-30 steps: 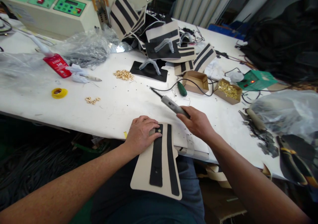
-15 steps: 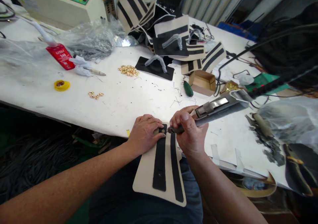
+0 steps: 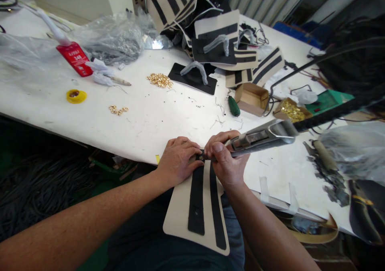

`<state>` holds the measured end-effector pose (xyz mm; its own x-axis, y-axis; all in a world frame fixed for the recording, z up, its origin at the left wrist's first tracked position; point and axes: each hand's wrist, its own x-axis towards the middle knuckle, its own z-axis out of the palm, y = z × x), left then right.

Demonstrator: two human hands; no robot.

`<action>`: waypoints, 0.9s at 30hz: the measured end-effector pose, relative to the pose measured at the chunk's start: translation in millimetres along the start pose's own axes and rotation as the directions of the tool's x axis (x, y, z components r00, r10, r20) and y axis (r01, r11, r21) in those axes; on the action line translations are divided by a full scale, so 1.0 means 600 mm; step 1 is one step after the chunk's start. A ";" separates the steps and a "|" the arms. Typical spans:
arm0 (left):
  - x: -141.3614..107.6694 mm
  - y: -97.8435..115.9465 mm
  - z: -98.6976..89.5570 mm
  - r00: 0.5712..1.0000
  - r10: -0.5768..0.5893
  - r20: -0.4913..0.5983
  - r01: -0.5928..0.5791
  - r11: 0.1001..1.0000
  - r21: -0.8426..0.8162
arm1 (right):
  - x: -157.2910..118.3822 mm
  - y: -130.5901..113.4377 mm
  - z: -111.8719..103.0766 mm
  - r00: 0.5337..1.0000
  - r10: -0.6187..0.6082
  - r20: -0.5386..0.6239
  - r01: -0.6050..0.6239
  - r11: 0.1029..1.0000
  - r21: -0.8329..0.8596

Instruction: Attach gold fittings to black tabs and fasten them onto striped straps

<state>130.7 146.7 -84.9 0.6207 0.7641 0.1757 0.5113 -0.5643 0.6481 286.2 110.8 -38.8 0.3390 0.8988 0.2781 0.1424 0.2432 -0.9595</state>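
Note:
A beige panel with black strips [image 3: 180, 215] lies over my lap, its far end at the table edge. My left hand [image 3: 180, 158] grips that far end, thumb and fingers either side of a small round metal fitting [image 3: 201, 157] on the black strip. In my right hand [image 3: 227, 158] is a silver power screwdriver [image 3: 261, 138] with a lever on its body. The tool slants down to the left, and its tip is by the fitting, mostly hidden by my fingers. A dark cable or hose runs from its back end.
Gold-coloured small parts lie in a heap [image 3: 159, 80] and a smaller cluster [image 3: 118, 110]. Around them are a yellow tape roll [image 3: 76, 96], a red glue bottle [image 3: 76, 59], a green handle [image 3: 233, 106], a cardboard box [image 3: 252, 98] and stacked striped panels [image 3: 216, 26]. Pliers [image 3: 362, 207] lie at right.
The screwdriver and my right hand have shifted slightly left, bringing the tip closer to the fitting. My left hand keeps its grip on the panel. The whole view has shifted a little.

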 end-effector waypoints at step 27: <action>-0.002 0.003 -0.004 1.000 0.012 0.007 -0.012 0.999 0.032 | -0.003 0.016 0.018 0.998 0.052 0.029 -0.053 0.998 0.019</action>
<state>129.5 145.5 -82.3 0.6311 0.7550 0.1779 0.5223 -0.5832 0.6222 276.8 115.8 -49.1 0.3189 0.9204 0.2262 0.1064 0.2024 -0.9735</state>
